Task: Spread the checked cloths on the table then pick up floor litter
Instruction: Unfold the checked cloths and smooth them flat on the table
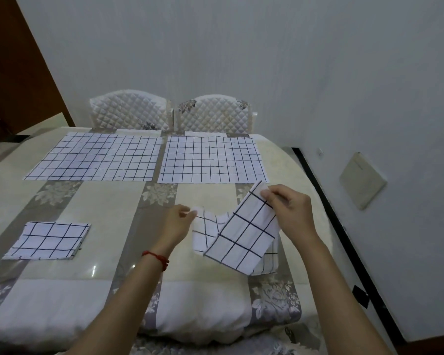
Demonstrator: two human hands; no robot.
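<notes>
Two white cloths with dark checks lie spread flat at the far side of the table (108,201): the left cloth (95,157) and the right cloth (212,160). A folded checked cloth (48,240) lies near the left front. Between my hands a third checked cloth (241,239) is partly unfolded and lifted off the table. My left hand (177,224) pinches its left corner. My right hand (290,208) pinches its upper right edge, higher up. Its lower folds rest on the table.
Two quilted white chairs (169,114) stand pushed in at the far side of the table. A grey wall runs along the right with a dark skirting strip (344,226). A brown door (16,73) is at the far left.
</notes>
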